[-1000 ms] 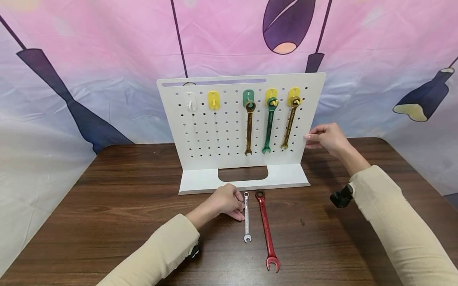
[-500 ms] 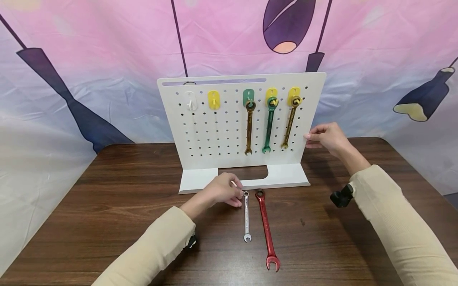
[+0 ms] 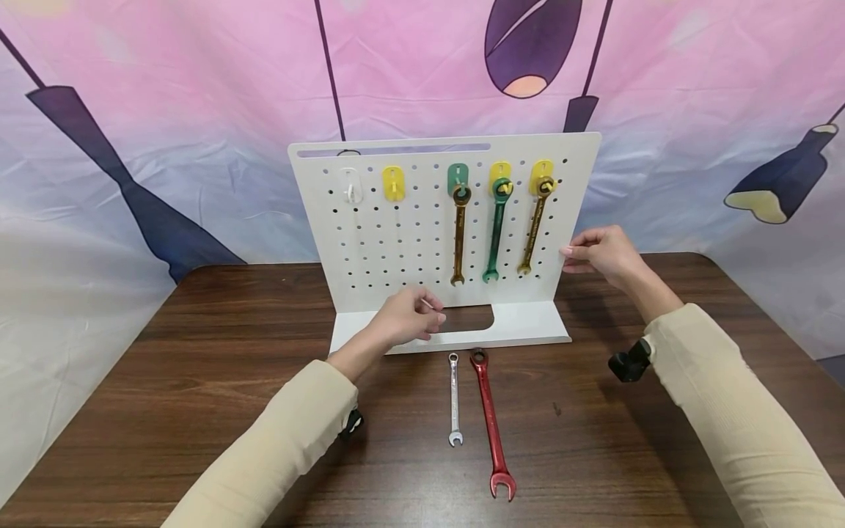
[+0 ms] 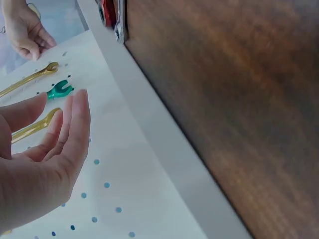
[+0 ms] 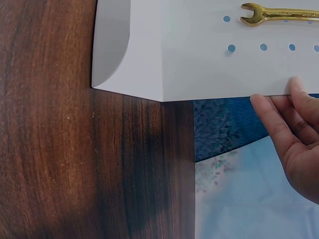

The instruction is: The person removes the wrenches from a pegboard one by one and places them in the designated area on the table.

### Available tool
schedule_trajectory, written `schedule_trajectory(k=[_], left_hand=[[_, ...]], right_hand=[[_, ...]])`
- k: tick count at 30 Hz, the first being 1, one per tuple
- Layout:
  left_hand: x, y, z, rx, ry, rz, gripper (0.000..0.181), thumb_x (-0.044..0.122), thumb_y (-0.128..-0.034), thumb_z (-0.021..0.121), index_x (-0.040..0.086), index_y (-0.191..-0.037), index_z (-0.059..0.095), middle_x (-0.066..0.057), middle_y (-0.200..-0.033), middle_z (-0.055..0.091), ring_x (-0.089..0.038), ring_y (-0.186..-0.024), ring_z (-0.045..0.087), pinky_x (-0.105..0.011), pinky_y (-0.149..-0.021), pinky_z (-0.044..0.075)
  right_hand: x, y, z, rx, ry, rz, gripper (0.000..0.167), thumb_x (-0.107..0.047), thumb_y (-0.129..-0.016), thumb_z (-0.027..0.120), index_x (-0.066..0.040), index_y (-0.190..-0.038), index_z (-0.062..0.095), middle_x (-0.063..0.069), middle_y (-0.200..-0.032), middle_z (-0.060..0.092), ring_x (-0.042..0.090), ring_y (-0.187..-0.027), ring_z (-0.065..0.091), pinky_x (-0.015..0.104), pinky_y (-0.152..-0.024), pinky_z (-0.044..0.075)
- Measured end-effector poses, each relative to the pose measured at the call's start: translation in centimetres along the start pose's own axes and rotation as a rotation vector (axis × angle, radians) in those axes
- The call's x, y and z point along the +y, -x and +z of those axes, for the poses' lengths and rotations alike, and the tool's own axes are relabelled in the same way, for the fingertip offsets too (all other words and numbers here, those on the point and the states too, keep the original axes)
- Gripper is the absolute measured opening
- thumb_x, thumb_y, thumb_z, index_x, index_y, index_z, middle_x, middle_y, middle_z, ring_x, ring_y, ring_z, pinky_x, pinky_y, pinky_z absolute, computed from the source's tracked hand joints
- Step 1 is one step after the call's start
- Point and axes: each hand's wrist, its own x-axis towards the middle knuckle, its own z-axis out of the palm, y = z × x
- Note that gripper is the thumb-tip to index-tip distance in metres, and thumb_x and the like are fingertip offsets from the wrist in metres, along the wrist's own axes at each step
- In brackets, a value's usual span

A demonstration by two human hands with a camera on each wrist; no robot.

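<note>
A pink-and-blue printed fabric backdrop (image 3: 422,81) hangs behind a wood-grain bench (image 3: 231,367), on which a white pegboard (image 3: 370,257) stands. In front of the pegboard lie a silver combination wrench (image 3: 454,400) and a larger red ratcheting wrench (image 3: 491,422), both with their ring ends towards it. The left hand (image 3: 404,317) hovers over the pegboard's foot, its fingers loosely bent, thumb apart, holding nothing. The right hand (image 3: 604,255) pinches the pegboard's right edge, thumb on the front face.

Bracing well, I judge, calls for a light, even pinch that keeps the pegboard from sliding or rocking without pulling it askew. The left fingers would do best to stay clear of the hung wrenches; a knock could set them swinging.

On the pegboard's right half hang a bronze wrench (image 3: 459,238), a green wrench (image 3: 496,231) and a gold wrench (image 3: 533,231), glossy and metallic, open ends down. A white hook (image 3: 351,189) and a yellow hook (image 3: 393,185), both with rounded backplates, sit at the pegboard's upper left.
</note>
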Motion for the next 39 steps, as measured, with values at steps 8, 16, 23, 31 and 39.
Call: schedule_trajectory(k=[8,16,23,31,39], left_hand=[[1.2,-0.5,-0.7,0.043,-0.096,0.043,0.029,0.009,-0.0880,0.057,0.000,-0.115,0.054,-0.012,-0.097,0.062,-0.032,-0.085,0.062,-0.027,-0.065,0.055],[1.9,-1.2,-1.0,0.074,-0.118,0.128,0.035,0.013,-0.0902,0.057,0.003,-0.124,0.050,-0.012,-0.111,0.060,-0.024,-0.102,0.056,-0.033,-0.083,0.051],[2.6,-1.9,-1.1,0.088,-0.051,0.157,0.042,0.013,-0.0901,0.057,0.007,-0.130,0.045,-0.011,-0.119,0.055,-0.022,-0.109,0.053,-0.034,-0.093,0.046],[3.8,-2.2,-1.2,0.099,-0.028,0.218,0.048,0.014,-0.0906,0.057,0.012,-0.135,0.039,-0.008,-0.126,0.051,-0.019,-0.115,0.048,-0.034,-0.098,0.042],[4.7,-2.2,-1.2,0.093,0.031,0.256,0.051,0.012,-0.0898,0.058,0.011,-0.136,0.037,-0.011,-0.126,0.052,-0.021,-0.115,0.049,-0.034,-0.098,0.043]], right_hand=[[0.0,0.0,-0.1,-0.017,-0.015,0.010,0.020,0.000,-0.087,0.058,0.018,-0.095,0.055,0.008,-0.078,0.059,0.018,-0.069,0.064,0.039,-0.077,0.056],[0.0,0.1,0.0,-0.008,-0.022,0.007,0.016,0.000,-0.086,0.060,0.015,-0.092,0.057,0.008,-0.076,0.059,0.019,-0.069,0.063,0.042,-0.079,0.055],[0.2,-0.1,0.2,0.013,-0.005,-0.004,0.015,0.001,-0.087,0.058,0.015,-0.092,0.057,0.009,-0.078,0.058,0.021,-0.069,0.063,0.046,-0.081,0.053],[0.1,-0.1,0.1,-0.002,-0.003,-0.009,0.015,0.001,-0.087,0.058,0.016,-0.092,0.056,0.009,-0.079,0.058,0.019,-0.069,0.064,0.038,-0.076,0.057],[-0.2,0.2,-0.1,-0.021,-0.037,-0.001,0.013,0.002,-0.087,0.059,0.014,-0.089,0.058,0.008,-0.076,0.059,0.018,-0.068,0.063,0.038,-0.077,0.056]])
